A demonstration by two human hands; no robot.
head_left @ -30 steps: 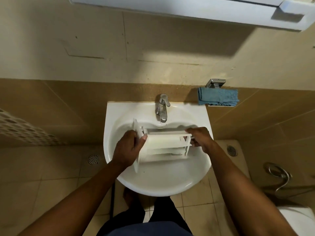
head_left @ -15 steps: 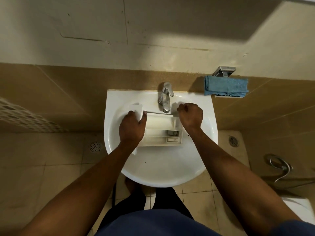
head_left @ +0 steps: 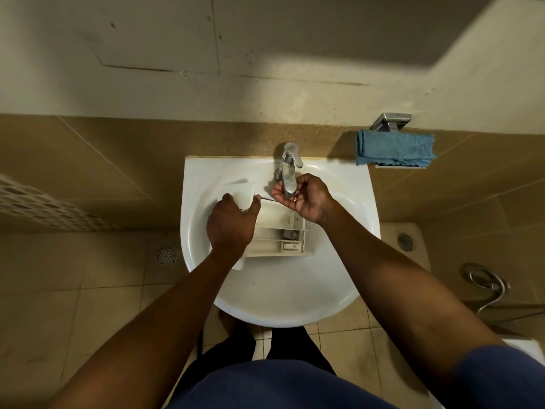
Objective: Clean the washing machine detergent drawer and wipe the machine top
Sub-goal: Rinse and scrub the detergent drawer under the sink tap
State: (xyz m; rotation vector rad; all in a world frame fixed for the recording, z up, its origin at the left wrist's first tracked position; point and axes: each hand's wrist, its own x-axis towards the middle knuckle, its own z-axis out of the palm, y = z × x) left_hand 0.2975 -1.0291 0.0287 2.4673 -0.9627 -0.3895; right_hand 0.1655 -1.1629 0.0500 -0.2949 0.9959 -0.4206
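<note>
The white detergent drawer (head_left: pixel 274 231) lies in the white sink basin (head_left: pixel 283 293), open side up with its compartments showing. My left hand (head_left: pixel 230 222) grips the drawer's left end by its front panel. My right hand (head_left: pixel 306 199) is off the drawer and curls around the spout of the chrome tap (head_left: pixel 289 169) at the back of the basin, palm turned up under it. No water stream is visible. A folded blue cloth (head_left: pixel 395 147) rests on a small wall shelf to the right of the sink.
A chrome holder (head_left: pixel 389 121) juts from the wall above the cloth. Floor drains (head_left: pixel 166 254) sit left and right of the sink. A metal hose (head_left: pixel 486 283) hangs at the right, with a white fixture edge (head_left: pixel 528 346) below it.
The drawer was lowered flat into the basin and turned open side up. My right hand let go of its right end and moved up to the tap spout. The camera tilted down.
</note>
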